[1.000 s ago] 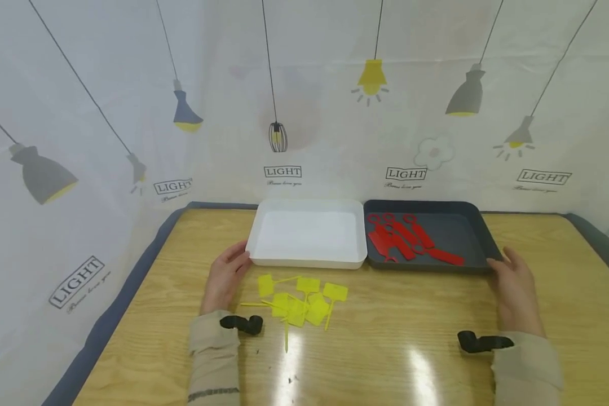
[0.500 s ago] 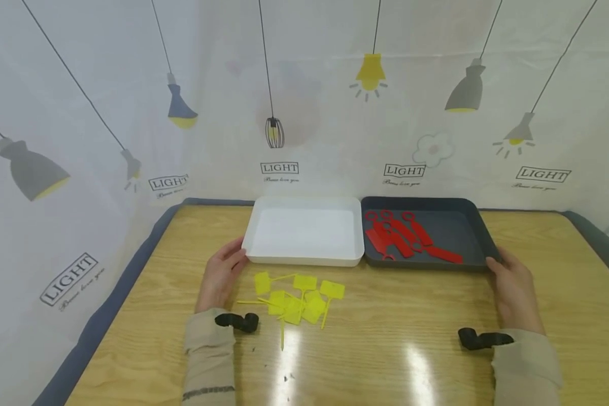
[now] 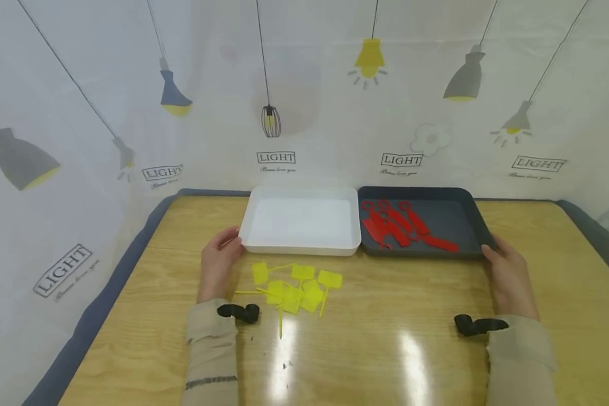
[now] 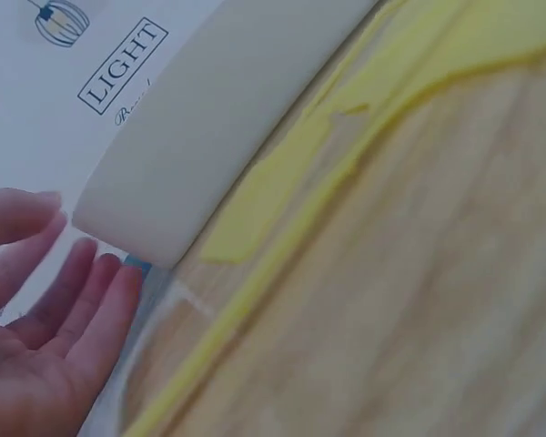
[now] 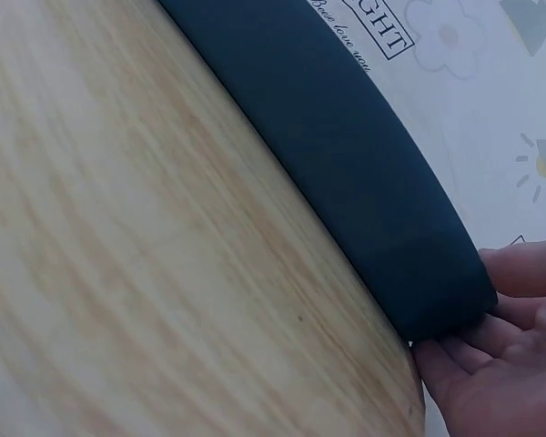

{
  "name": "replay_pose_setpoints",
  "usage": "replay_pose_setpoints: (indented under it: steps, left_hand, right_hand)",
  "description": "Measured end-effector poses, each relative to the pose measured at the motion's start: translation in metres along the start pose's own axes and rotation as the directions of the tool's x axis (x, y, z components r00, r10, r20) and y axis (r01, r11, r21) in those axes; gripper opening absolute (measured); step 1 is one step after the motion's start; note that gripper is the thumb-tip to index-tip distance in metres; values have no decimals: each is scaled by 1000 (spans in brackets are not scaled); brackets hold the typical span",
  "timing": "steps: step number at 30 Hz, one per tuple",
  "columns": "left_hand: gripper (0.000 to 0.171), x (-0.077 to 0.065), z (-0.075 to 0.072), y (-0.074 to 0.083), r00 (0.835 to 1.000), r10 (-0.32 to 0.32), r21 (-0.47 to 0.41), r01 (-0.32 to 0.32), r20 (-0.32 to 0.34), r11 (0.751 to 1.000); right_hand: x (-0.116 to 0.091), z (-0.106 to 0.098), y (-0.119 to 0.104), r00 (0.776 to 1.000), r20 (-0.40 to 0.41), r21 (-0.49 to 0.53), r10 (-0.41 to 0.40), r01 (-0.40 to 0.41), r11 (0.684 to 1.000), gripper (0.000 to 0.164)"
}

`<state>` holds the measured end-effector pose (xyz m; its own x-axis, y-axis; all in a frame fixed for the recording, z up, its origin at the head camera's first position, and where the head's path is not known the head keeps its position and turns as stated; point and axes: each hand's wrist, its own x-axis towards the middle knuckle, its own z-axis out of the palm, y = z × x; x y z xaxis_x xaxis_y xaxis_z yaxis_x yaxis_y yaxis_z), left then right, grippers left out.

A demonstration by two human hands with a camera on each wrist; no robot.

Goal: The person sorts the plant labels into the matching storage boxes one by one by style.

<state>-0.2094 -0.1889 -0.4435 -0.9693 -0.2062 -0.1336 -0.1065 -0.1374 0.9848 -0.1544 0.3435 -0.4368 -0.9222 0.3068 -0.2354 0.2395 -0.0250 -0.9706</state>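
Note:
In the head view a white tray point(image 3: 304, 223) stands against a dark grey tray point(image 3: 462, 225) on its right. My left hand point(image 3: 219, 262) holds the white tray at its front left corner. The left wrist view puts that thumb at the rim and the fingertips against the end wall. At the other end, my right hand point(image 3: 510, 276) grips the dark tray's front right corner, its thumb at the rim and its fingers partly hidden behind the wall. Several red flat pieces with ring ends point(image 3: 398, 228) lie in the dark tray. The white tray has nothing in it.
Several yellow tags with thin pointed stems point(image 3: 289, 299) lie in a loose pile on the wooden table point(image 3: 365, 327), in front of the white tray. A white cloth point(image 3: 325, 113) printed with lamps hangs right behind both trays.
The head view has tilted slightly down, so everything sits higher in it. Both hands stay at the tray corners, and the tags and red pieces lie as before.

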Motion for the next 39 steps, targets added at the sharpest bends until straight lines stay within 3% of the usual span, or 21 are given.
replay_pose_setpoints:
  steps: [3,7,9,11,14,18,20,22,27,30,33,35,39]
  left_hand:
    - [39,-3,-5,10,996,70,39,-68,-46,997]
    - [35,-4,-9,22,994,92,140,-84,-57,987]
    - [33,-6,-9,26,993,100,240,-81,-68,967]
    - [31,-9,-8,29,990,114,357,-77,-84,931]
    - [29,-15,-6,36,991,114,574,-56,-65,817]
    - [28,-25,-1,43,995,39,789,-92,86,608]
    - [28,-30,2,45,986,-13,831,-131,164,540]
    - [27,-34,5,48,973,-64,852,-159,220,499]
    - [25,-41,12,56,937,-165,871,-207,307,445]
    - [25,-45,14,57,926,-201,881,-213,321,423]
    - [23,-49,16,55,922,-215,892,-220,323,396]
    - [23,-52,18,52,910,-218,889,-252,352,382]
    - [23,-55,23,46,888,-220,876,-305,404,374]
  right_hand:
    - [3,4,-1,1000,22,79,1,-3,997,65]
    - [5,7,-2,1000,18,137,4,-6,990,65]
    - [7,8,-2,1000,11,147,0,-2,989,65]
    - [8,8,-2,1000,7,163,2,-3,987,65]
    - [10,8,-2,1000,-19,162,0,3,987,64]
    - [9,7,-1,999,-43,159,20,-13,987,63]
    - [8,6,1,999,-38,167,30,-23,986,64]
    - [6,5,2,999,-37,154,29,-23,988,64]
    - [4,5,4,999,-31,167,11,-6,986,65]
    - [5,5,4,1000,-25,181,9,-4,984,65]
    - [5,3,3,1000,-23,168,6,-2,986,65]
    - [6,2,2,1000,-24,161,6,-2,987,65]
    - [6,1,2,999,-40,138,15,-9,990,65]
